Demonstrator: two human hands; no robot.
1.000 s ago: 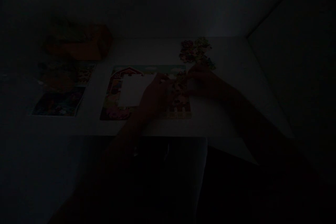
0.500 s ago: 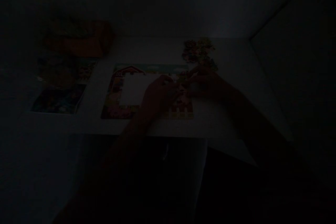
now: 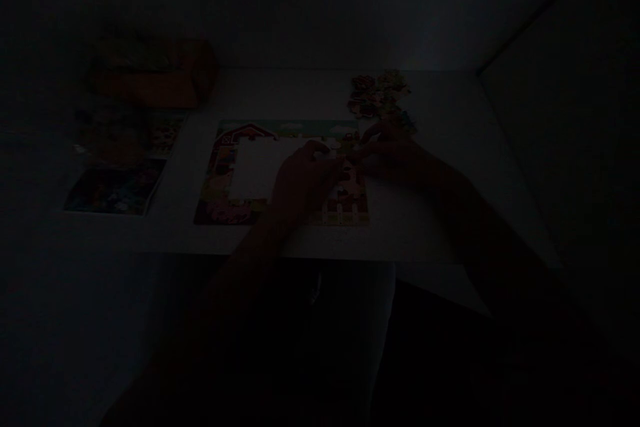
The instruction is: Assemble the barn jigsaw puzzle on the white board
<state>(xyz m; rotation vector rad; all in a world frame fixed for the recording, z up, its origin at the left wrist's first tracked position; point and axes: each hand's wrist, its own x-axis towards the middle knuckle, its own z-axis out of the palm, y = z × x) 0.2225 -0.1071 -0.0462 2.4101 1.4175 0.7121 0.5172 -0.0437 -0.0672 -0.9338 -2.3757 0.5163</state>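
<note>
The view is very dark. A farm-scene jigsaw puzzle (image 3: 227,212) lies flat, with a red barn at its upper left and a white fence along its lower right. Its border is joined, and a pale area fills much of the middle. My left hand (image 3: 307,177) rests over the right half of the puzzle, fingers stretched rightward and apart from the curled index finger. My right hand (image 3: 393,153) reaches in from the right, its fingertips drawn together at the puzzle's right edge, close to the left fingertips. Whatever lies between them is too dark to make out.
Loose puzzle pieces (image 3: 380,93) are heaped behind my right hand on the white table (image 3: 430,227). An orange-brown planter box (image 3: 150,87) with greenery stands at the back left. Picture sheets (image 3: 115,187) and a blurred clear bag-like item (image 3: 110,137) lie before it.
My right fingertips have closed together and shifted slightly left onto the puzzle's edge. My left hand stays nearly in place. The camera view has shifted slightly.
</note>
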